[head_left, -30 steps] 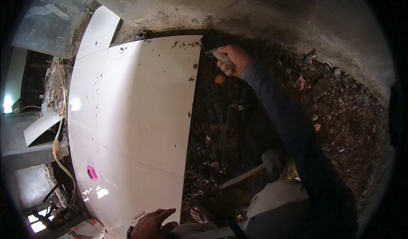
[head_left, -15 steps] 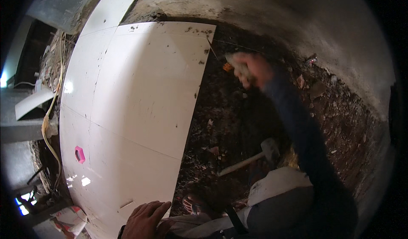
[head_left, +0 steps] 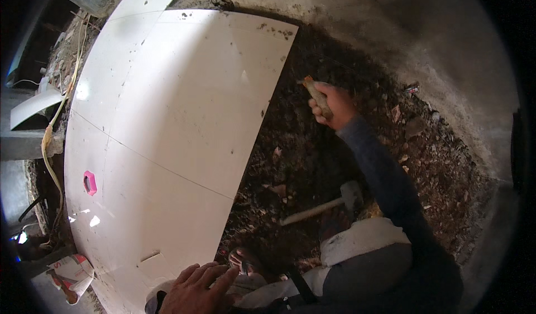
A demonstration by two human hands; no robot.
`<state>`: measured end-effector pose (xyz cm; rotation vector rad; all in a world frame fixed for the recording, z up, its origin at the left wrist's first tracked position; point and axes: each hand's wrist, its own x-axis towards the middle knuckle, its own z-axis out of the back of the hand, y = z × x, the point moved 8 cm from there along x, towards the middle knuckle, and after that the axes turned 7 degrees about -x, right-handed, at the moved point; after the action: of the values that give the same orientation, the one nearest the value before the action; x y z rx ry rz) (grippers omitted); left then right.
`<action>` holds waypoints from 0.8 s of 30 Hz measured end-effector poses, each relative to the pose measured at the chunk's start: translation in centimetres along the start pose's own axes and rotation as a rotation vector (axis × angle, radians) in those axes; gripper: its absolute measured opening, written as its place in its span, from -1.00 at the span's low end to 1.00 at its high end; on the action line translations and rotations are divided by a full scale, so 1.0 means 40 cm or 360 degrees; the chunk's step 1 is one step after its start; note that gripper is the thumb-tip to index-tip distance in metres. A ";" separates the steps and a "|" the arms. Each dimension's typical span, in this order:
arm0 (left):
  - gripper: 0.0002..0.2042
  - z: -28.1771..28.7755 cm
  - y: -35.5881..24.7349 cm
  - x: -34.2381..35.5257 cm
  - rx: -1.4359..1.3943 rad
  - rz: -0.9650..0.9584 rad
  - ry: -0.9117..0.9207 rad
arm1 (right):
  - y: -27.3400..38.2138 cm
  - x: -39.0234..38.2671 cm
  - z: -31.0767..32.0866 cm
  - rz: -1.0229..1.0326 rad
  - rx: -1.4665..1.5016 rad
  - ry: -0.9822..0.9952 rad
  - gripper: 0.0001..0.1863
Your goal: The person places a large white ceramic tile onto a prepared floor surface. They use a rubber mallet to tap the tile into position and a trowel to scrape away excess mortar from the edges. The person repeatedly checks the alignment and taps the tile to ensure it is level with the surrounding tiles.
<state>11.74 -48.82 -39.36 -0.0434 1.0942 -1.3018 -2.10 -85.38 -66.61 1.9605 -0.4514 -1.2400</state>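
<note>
My right hand (head_left: 335,106) is closed around the pale handle of a wooden-handled tool (head_left: 319,97) with an orange band at its far end. The tool's working end is too dim to make out. It is held over dark rubble ground (head_left: 301,141), just right of large glossy white tiles (head_left: 190,107) with dirt specks along their edges. My left hand (head_left: 202,289) lies with fingers stretched out over my light-trousered knee, beside the near edge of the tiles, holding nothing. A mallet (head_left: 352,195) with a grey head and wooden handle lies on the rubble near my legs.
A pink six-sided ring-like object (head_left: 90,183) sits on the tiles at the left. A pale cable (head_left: 49,141) runs along their left side, near a torn red and white carton (head_left: 72,275). A rough concrete wall (head_left: 391,29) borders the rubble at the back and right.
My right hand and the tool have drawn back slightly from the tile corner, and the tool's thin metal part no longer shows clearly. The view has shifted a little; my left hand stays by the knee.
</note>
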 end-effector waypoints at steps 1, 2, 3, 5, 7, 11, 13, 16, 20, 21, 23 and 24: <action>-0.49 -0.002 -0.003 0.009 0.0006 -0.0020 -0.0003 | -0.011 0.036 -0.014 -0.0036 0.0077 0.0113 -0.57; -0.49 -0.002 -0.007 0.021 0.0011 -0.0040 -0.0007 | -0.031 0.057 -0.026 -0.0072 0.0156 0.0225 -0.57; -0.49 -0.004 -0.008 0.027 0.0027 -0.0037 -0.0014 | -0.063 0.050 -0.068 -0.0208 0.0340 0.0215 -0.60; -0.49 -0.018 -0.006 0.033 -0.0025 -0.0048 0.0018 | -0.131 -0.068 -0.174 -0.0509 0.0479 0.0045 -0.71; -0.49 -0.033 0.000 0.037 -0.0046 -0.0057 0.0032 | -0.213 -0.218 -0.246 -0.0574 0.0346 0.0231 -0.71; -0.45 -0.078 0.014 0.043 -0.0044 -0.0025 0.0227 | -0.280 -0.382 -0.163 -0.0564 -0.0460 0.0426 -0.72; -0.48 -0.063 -0.019 0.043 0.0014 -0.0071 0.0201 | -0.224 -0.404 -0.098 -0.0337 -0.0707 0.0277 -0.71; -0.62 -0.050 -0.072 0.044 -0.0028 -0.0093 0.0105 | -0.125 -0.422 0.035 -0.0054 -0.1117 -0.0063 -0.40; -0.68 -0.194 -0.055 0.027 -0.0204 0.0287 0.0279 | -0.041 -0.545 0.188 -0.0273 -0.1471 -0.0231 -0.25; -0.68 -0.210 -0.058 0.020 -0.0258 0.0330 0.0333 | -0.029 -0.619 0.257 -0.0262 -0.1825 -0.0301 -0.24; -0.70 -0.290 -0.015 -0.023 -0.0314 0.0497 0.0249 | -0.011 -0.746 0.327 -0.0222 -0.2516 -0.0404 -0.23; -0.71 -0.362 0.035 -0.083 -0.0345 0.0680 0.0161 | -0.020 -0.766 0.298 -0.0196 -0.2642 -0.0291 -0.22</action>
<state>3.65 -38.07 -45.83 0.0914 1.2477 -0.8079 -26.94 -70.13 -51.35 0.4425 0.5414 -1.1634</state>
